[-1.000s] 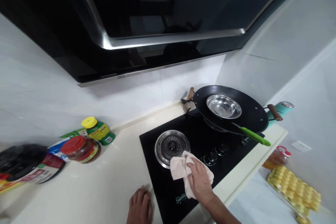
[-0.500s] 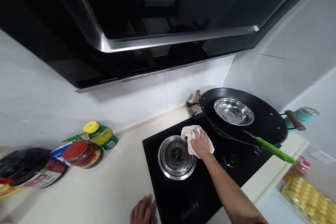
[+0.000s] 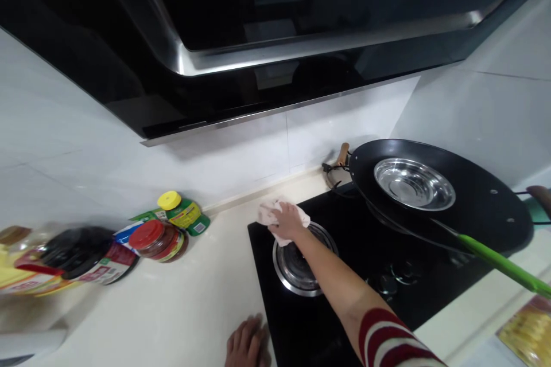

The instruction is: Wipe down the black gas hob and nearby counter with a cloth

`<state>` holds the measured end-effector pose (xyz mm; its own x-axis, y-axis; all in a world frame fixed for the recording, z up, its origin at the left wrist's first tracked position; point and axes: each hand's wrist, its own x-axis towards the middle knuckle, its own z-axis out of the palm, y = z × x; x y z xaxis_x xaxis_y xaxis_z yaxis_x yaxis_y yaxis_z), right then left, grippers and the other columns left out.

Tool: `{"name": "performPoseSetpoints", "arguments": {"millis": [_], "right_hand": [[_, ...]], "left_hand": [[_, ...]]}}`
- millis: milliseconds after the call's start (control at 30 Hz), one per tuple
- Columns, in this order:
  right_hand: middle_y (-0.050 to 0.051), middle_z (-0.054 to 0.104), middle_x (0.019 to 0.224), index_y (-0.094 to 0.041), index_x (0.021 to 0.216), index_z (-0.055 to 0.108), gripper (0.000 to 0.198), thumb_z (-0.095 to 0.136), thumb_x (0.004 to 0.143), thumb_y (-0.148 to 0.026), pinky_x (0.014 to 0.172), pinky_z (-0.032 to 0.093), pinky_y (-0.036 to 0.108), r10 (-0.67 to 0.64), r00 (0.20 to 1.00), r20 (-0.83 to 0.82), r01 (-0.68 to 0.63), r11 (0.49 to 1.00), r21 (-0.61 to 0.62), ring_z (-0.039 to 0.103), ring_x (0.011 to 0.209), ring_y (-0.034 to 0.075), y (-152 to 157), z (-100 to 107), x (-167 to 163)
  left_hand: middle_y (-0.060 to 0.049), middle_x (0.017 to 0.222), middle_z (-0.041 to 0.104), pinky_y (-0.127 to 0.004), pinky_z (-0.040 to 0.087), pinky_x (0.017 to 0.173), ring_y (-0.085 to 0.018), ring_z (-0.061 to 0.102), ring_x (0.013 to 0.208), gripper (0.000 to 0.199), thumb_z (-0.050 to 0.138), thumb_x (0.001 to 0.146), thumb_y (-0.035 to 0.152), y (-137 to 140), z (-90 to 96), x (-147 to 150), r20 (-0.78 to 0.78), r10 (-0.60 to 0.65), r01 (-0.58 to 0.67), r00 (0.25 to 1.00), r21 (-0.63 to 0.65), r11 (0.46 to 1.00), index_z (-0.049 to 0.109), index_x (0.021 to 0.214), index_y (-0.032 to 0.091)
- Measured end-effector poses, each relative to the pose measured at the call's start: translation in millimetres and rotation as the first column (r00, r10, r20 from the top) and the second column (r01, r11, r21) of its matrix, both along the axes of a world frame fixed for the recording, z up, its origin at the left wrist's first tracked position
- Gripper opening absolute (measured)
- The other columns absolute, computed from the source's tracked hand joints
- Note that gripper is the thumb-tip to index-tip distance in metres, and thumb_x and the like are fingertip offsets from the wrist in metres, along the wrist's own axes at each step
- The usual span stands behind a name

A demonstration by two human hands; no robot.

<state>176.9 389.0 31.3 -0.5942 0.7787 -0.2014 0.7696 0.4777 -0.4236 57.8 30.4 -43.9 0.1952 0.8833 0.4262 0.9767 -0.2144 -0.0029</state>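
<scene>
Pink cloth (image 3: 266, 213) in the curled grip of the right hand (image 3: 288, 222), over the back rim of the burner (image 3: 295, 270) and edge of the stove (image 3: 318, 327), with left hand (image 3: 245, 345) on the table (image 3: 185, 309), loosely bent, hold impossible to tell.

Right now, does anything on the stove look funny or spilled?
A little: a shiny metal dish sits inside the black wok, and a green handle juts out past the wok's rim, which looks untidy. I see no spill by the pale cloth.
</scene>
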Motion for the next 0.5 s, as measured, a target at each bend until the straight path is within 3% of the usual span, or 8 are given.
{"name": "performPoseSetpoints", "arguments": {"millis": [200,333,500], "right_hand": [[0.008,0.025,0.174,-0.028,0.155,0.051,0.068,0.065,0.092,-0.049,0.130,0.006,0.055,0.216,0.966,-0.141,-0.202,0.973,0.109,0.014,0.161,0.039,-76.1,-7.9,-16.8],[0.012,0.023,0.175,-0.023,0.153,0.055,0.067,0.067,0.092,-0.048,0.132,0.007,0.054,0.326,0.929,-0.173,-0.307,0.943,0.127,0.014,0.162,0.039,-121.3,-10.8,-8.3],[0.008,0.029,0.174,-0.027,0.149,0.060,0.056,0.063,0.097,-0.047,0.133,0.010,0.052,0.385,0.891,-0.239,-0.376,0.923,0.083,0.016,0.163,0.033,-171.9,-10.2,19.8]], "left_hand": [[-0.010,0.132,0.071,-0.038,0.060,0.093,-0.024,0.065,0.120,0.039,0.058,0.094,0.024,1.3,11.0,5.0,0.048,-0.001,-0.001,0.999,0.039,0.999,0.063,0.133,0.027],[-0.013,0.130,0.069,-0.040,0.059,0.097,-0.025,0.062,0.123,0.037,0.057,0.095,0.025,0.4,10.0,7.9,0.098,0.005,-0.015,0.995,0.097,0.995,0.061,0.132,0.020],[-0.012,0.118,0.069,-0.040,0.060,0.091,-0.024,0.065,0.111,0.027,0.055,0.096,0.026,1.3,14.9,12.8,0.196,-0.009,-0.015,0.981,0.123,0.992,0.063,0.122,0.020]]}}
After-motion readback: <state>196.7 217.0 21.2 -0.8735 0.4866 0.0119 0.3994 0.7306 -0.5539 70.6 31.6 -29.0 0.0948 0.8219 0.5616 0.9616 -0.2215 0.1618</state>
